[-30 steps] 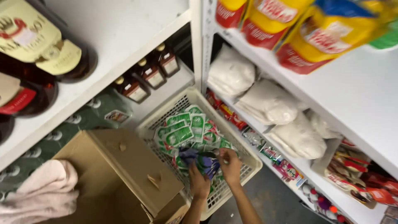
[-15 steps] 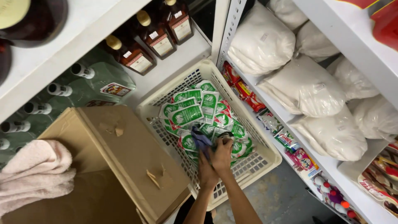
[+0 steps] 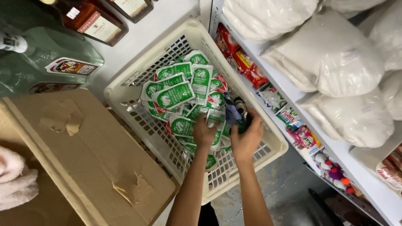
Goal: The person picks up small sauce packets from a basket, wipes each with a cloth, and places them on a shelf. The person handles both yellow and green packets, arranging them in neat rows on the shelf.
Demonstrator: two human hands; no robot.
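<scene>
A cream plastic basket (image 3: 138,75) holds several green and white sachets (image 3: 176,94). Both my hands reach down into its near right corner. My left hand (image 3: 204,133) rests among the sachets, fingers curled on a green and white packet. My right hand (image 3: 247,136) grips a dark bundle of blue and black packets (image 3: 235,112) at the basket's right side. What lies under my palms is hidden.
A brown cardboard box (image 3: 79,150) stands left of the basket, with pink cloth (image 3: 14,180) at the far left. Liquor bottles (image 3: 90,21) lie on the upper-left shelf. White sacks (image 3: 331,54) and small red and coloured packets (image 3: 251,71) fill the right shelves.
The camera has moved lower and closer to the basket. My hands have shifted toward the basket's right side, still working the dark bundle.
</scene>
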